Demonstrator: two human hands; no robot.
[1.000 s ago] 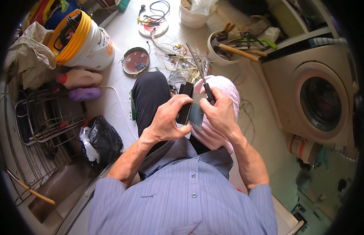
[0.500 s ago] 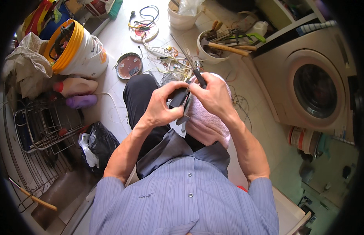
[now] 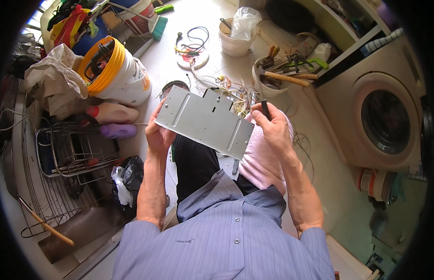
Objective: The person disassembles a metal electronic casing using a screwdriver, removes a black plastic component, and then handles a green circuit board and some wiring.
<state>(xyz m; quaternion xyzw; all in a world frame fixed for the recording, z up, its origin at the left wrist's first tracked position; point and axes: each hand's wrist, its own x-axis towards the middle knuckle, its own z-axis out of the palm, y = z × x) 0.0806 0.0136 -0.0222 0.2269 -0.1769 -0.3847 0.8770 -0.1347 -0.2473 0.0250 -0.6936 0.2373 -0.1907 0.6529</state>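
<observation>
A flat grey sheet-metal panel [image 3: 198, 122] with small holes and pressed ridges faces up above my lap. Its left end is gripped in my left hand [image 3: 158, 133], the fingers partly behind it. My right hand [image 3: 272, 128] is closed round the black handle of a screwdriver [image 3: 265, 110], close to the panel's right end; whether it touches the panel I cannot tell. Beneath that hand, a pink towel [image 3: 263, 156] covers my right thigh. Beyond the panel, a tangle of wires and small electronic parts [image 3: 238, 93] lies on the floor, partly hidden by it.
A white tool bucket [image 3: 269, 88] with hammer handles stands ahead on the right, beside another white bucket [image 3: 235, 46]. At right is a washing machine [image 3: 341, 112]. A yellow-rimmed bucket [image 3: 128, 77], bottles [image 3: 118, 131], a wire rack [image 3: 72, 149] and a black bag [image 3: 133, 172] are left.
The grey panel, seen edge-on between my hands before, now lies broad side up. My left hand has moved outward left with it. My right hand keeps the screwdriver, and the view has shifted.
</observation>
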